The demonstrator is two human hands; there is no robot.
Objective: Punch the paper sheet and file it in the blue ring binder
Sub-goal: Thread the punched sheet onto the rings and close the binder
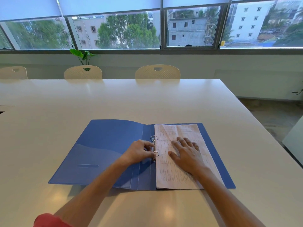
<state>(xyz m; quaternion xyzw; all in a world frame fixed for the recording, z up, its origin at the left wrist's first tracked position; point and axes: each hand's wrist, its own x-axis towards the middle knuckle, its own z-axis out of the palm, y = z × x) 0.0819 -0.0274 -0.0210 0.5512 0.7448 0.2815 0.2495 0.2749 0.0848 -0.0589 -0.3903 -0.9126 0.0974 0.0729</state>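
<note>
Two hands at work over the blue ring binder [105, 151], lying open and flat on the white table [114, 99] in the lower centre of the frame. Left hand [139, 152] curled, fingertips pinched on the metal rings [155, 149] at the spine. Right hand [186, 153] spread wide, palm down, pressing the paper sheet [173, 174] onto the binder's right-hand cover, sheet edge threaded on the rings.

A meeting room stood around my work.
The long glossy white table [114, 102] stretched before me; three cream perforated plastic chairs [157, 72] lined its far edge. A green leafy plant [83, 55] rose behind the middle chair, under wide windows [114, 30] with half-lowered pale roller blinds [108, 4].
</note>
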